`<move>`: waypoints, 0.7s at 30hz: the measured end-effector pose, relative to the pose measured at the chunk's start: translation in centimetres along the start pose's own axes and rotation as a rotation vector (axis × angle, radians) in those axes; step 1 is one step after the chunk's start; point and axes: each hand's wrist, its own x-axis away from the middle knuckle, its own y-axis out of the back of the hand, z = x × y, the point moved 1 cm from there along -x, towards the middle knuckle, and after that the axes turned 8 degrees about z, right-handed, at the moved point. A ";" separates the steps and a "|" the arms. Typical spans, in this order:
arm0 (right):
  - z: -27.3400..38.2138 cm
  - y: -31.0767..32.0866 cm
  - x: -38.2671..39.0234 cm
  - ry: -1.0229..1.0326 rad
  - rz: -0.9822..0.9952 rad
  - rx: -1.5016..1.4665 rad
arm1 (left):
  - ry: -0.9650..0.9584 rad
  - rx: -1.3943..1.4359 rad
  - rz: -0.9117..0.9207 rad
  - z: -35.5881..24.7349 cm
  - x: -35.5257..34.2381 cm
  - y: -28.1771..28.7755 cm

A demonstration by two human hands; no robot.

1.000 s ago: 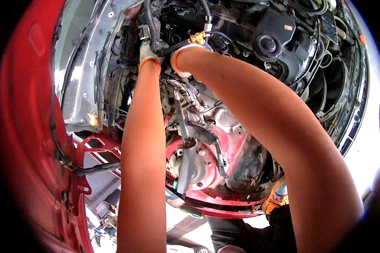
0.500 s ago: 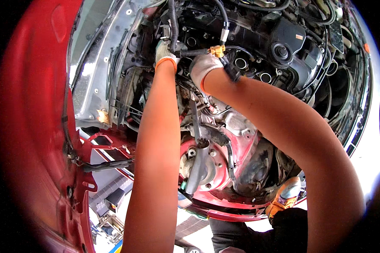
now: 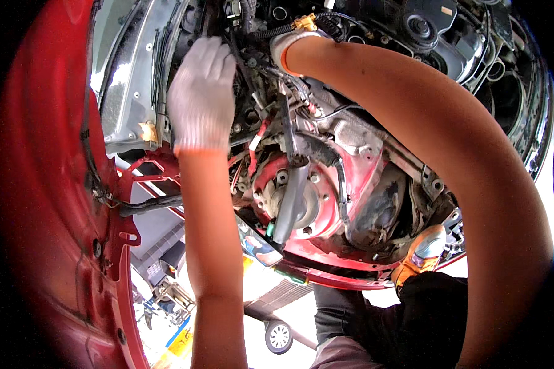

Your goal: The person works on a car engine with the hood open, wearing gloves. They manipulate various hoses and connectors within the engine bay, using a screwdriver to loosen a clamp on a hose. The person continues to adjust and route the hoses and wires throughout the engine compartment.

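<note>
My left hand (image 3: 203,95), in a white knit glove with an orange cuff, is stretched out back-up over the far left of the engine bay. Its fingers look extended, and what lies beneath the palm is hidden. My right hand (image 3: 289,49), gloved the same way, reaches down beside the engine, just below a yellow connector (image 3: 305,23) on a corrugated black harness (image 3: 274,31). Its fingers are out of sight among the parts. Near both hands lies a red cable (image 3: 261,132) with a white band.
A grey tube-like piece (image 3: 291,200) leans over the round strut mount (image 3: 308,206). The black engine cover (image 3: 421,27) is at the far right, the raised red hood (image 3: 37,184) at left. My orange shoe (image 3: 421,252) rests by the front edge. A wheel (image 3: 279,337) shows below.
My left hand has come away from the upright corrugated hose, back toward me and to the left. My right hand stays near the yellow connector. The whole view has shifted.
</note>
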 end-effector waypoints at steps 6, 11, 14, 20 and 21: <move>-1.4 -0.3 2.6 -0.090 -0.097 -0.162 | -0.133 -0.189 -0.144 -4.2 15.5 4.5; -1.8 -0.1 0.9 -0.062 -0.077 -0.144 | -0.096 -0.470 -0.481 -1.9 28.3 11.2; -2.1 -0.2 1.3 -0.071 -0.071 -0.137 | 0.015 -0.427 -0.787 0.4 33.6 12.2; -0.7 -1.0 -0.4 -0.071 -0.073 0.187 | 0.008 -0.317 -0.901 2.3 39.6 11.6; -1.9 -3.0 -3.2 -0.097 -0.062 0.331 | 0.076 -0.603 -0.803 2.0 39.2 11.1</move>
